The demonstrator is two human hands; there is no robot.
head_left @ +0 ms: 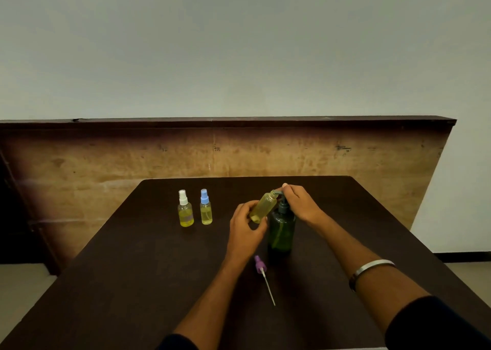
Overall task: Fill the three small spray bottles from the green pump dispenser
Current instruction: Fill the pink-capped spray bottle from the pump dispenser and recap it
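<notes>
Third bottle being filled: uncapped small bottle (263, 207), tilted, mouth up against the spout of the green pump dispenser (282, 228) standing right of the table's centre. Left hand (245, 228) curled round the bottle's lower body; right hand (299, 203) bent over the pump head, fingertips pressing down. Nearly full by the look, so next probably easing off, then refitting the purple sprayer (261, 272) lying towards the near edge. White-capped bottle (185, 210) and blue-capped bottle (206, 208), both holding yellow liquid, upright towards the far left corner. Dark table (132, 270); worn wooden panel (106, 158) behind; pale wall (239, 44) above.
</notes>
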